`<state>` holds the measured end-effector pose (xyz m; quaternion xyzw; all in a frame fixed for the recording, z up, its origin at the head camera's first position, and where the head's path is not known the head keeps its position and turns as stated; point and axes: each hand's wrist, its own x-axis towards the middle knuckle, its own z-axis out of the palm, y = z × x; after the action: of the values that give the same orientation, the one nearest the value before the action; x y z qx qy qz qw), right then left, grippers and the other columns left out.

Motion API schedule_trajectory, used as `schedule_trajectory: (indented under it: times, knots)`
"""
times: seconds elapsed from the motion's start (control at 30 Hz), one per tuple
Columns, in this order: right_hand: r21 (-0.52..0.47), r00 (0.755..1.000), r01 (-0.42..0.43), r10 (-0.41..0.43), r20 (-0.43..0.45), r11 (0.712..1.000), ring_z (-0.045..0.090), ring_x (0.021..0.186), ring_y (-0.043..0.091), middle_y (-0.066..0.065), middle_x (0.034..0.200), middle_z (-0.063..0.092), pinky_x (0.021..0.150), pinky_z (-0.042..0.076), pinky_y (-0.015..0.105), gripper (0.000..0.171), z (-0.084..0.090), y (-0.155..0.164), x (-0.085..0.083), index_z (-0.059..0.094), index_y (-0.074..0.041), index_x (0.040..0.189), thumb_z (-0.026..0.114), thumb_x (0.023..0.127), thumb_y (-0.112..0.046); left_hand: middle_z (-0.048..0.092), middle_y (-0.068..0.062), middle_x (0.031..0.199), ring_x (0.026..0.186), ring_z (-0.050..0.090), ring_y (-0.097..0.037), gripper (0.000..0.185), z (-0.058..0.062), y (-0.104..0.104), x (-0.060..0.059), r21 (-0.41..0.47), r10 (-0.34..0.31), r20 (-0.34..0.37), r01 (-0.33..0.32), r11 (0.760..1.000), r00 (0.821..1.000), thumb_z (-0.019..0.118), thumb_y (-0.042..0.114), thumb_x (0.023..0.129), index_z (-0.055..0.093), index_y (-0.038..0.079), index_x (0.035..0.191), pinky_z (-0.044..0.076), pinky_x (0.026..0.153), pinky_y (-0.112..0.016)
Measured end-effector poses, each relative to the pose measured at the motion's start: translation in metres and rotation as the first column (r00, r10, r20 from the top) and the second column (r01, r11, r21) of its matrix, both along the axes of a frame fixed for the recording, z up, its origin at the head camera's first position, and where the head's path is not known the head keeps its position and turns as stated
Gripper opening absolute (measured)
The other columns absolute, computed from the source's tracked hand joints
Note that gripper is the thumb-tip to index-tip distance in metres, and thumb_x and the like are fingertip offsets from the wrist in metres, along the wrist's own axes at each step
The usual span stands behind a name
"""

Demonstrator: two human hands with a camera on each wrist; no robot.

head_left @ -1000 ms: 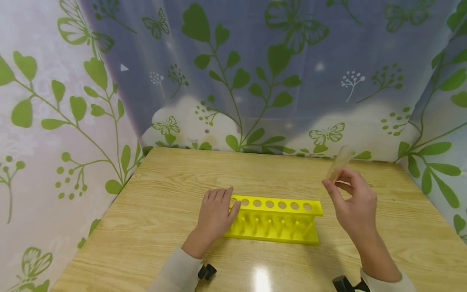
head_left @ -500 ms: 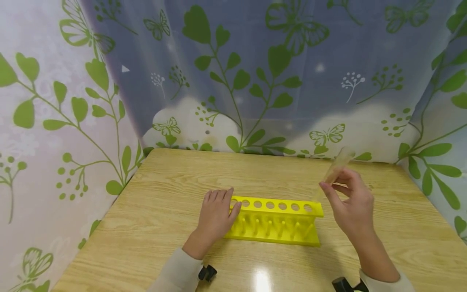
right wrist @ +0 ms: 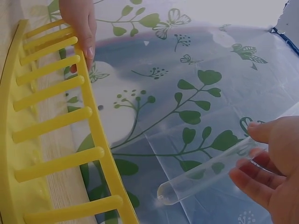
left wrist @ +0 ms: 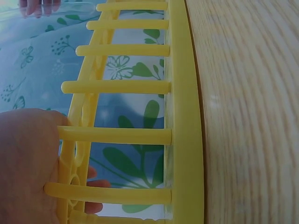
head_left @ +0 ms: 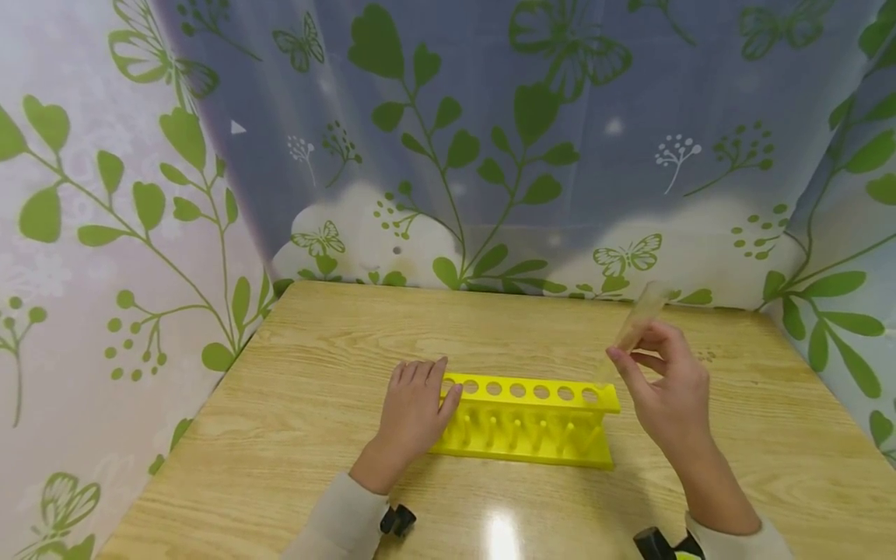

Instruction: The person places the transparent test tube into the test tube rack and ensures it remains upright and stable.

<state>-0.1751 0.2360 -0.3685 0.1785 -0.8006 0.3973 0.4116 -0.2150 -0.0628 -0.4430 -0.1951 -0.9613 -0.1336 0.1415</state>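
At far left, a pale side cloth (head_left: 77, 187) printed with green leaves and butterflies hangs beside the table (head_left: 280, 420), whose surface is light, yellowish wood grain. A light left sleeve (head_left: 336, 521) and a black wrist device (head_left: 397, 522) lead to the left hand (head_left: 414, 408), which grips the left end of a yellow rack (head_left: 529, 403), thumb in front and fingers behind its top strip. The rack stands upright on the wood, its row of holes above a row of pegs. Behind, a blue-grey back cloth (head_left: 490, 47) with white cloud shapes meets the table's far edge; in front of the rack, a bright glare (head_left: 502, 537) lies on the wood. Over the rack's right end, the right hand (head_left: 672, 389) pinches a clear tube (head_left: 640, 315) between thumb and fingers, tilted, its rounded end lowermost and outside the holes. Farther right, another leaf-printed cloth (head_left: 850, 241) closes the corner.
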Motion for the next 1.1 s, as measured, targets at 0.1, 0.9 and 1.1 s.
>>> schedule_trajectory:
  times: [0.1, 0.9, 1.1]
  knots:
    - [0.0, 1.0, -0.003, 0.003, 0.012, 1.0, 0.058, 0.088, -0.006, 0.01, 0.088, 0.06, 0.078, 0.048, 0.007, 0.037, -0.0002, 0.0, -0.0008, 0.054, 0.01, 0.106, 0.073, 0.074, 0.018, 0.057, -0.013, 0.13, 0.123, 0.049, -0.031, 0.054, 0.0015, 0.0, 0.0, 0.0, -0.001, 0.002, 0.001, 1.0, 1.0, 0.042, 0.042, 0.103, 0.049, 0.004, 0.14, 0.029, 0.111, -0.052]
    - [0.06, 0.998, 0.015, -0.018, 0.052, 0.998, 0.054, 0.091, -0.014, 0.008, 0.089, 0.06, 0.073, 0.046, 0.004, 0.04, -0.0068, -0.0031, -0.0021, 0.053, 0.006, 0.109, 0.074, 0.076, 0.013, 0.058, -0.014, 0.129, 0.122, 0.05, -0.033, 0.052, -0.0002, -0.0001, 0.0015, 0.018, -0.005, -0.006, 0.005, 1.0, 1.0, 0.045, 0.04, 0.102, 0.051, 0.003, 0.139, 0.029, 0.11, -0.053]
    - [0.055, 0.998, 0.011, -0.014, 0.055, 0.998, 0.055, 0.089, -0.012, 0.009, 0.088, 0.061, 0.073, 0.046, 0.003, 0.042, -0.0073, -0.0046, -0.0025, 0.054, 0.007, 0.11, 0.075, 0.075, 0.014, 0.058, -0.014, 0.129, 0.122, 0.05, -0.032, 0.053, 0.0009, -0.0002, 0.0004, 0.017, -0.002, -0.003, 0.002, 1.0, 1.0, 0.045, 0.04, 0.102, 0.05, 0.003, 0.14, 0.029, 0.111, -0.053]
